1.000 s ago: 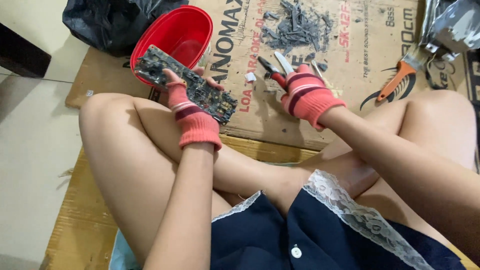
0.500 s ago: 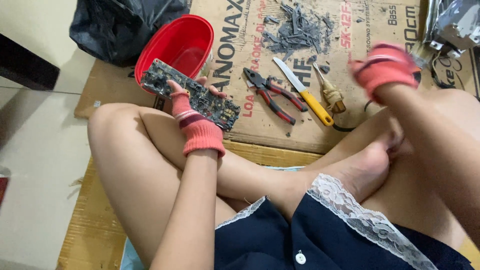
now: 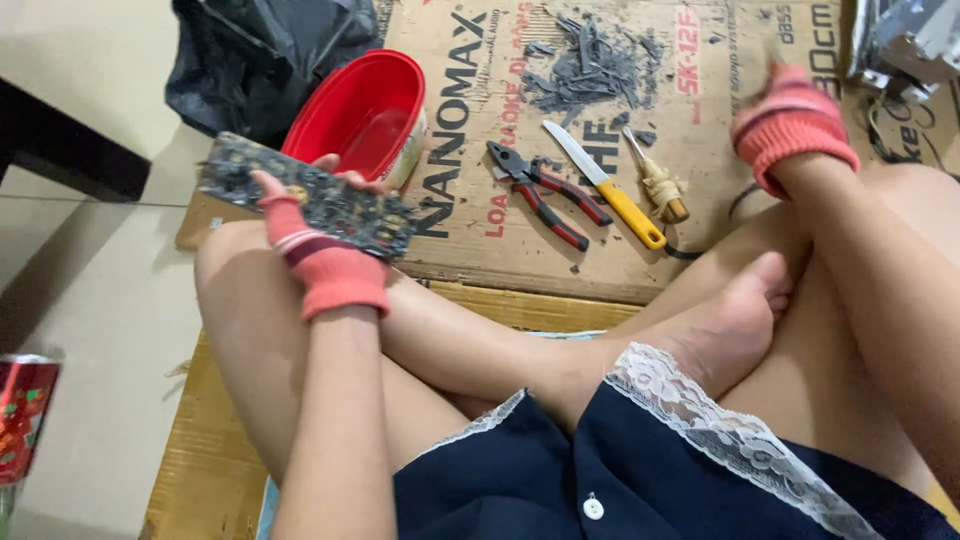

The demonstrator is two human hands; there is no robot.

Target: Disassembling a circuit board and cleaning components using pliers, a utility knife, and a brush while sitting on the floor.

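One circuit board [image 3: 310, 197] in left hand [image 3: 315, 250]

I log: gloves on left hand [image 3: 322, 262] and right hand [image 3: 790, 125] pink-red; circuit board [image 3: 310, 197] dark, gold-speckled; bowl [image 3: 362, 110] red; pliers [image 3: 545, 193] red-handled; knife [image 3: 606, 186] yellow-handled.

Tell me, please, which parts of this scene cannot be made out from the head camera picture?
- Right hand: blurred by motion, so whether it holds anything cannot be told.
- Circuit board: partly covered by the left hand; its parts are too small to tell.
- Metal object: cut off by the top right edge.
- Patterned can: cut off by the left edge.
- Grey scrap pile: pieces too small to identify.
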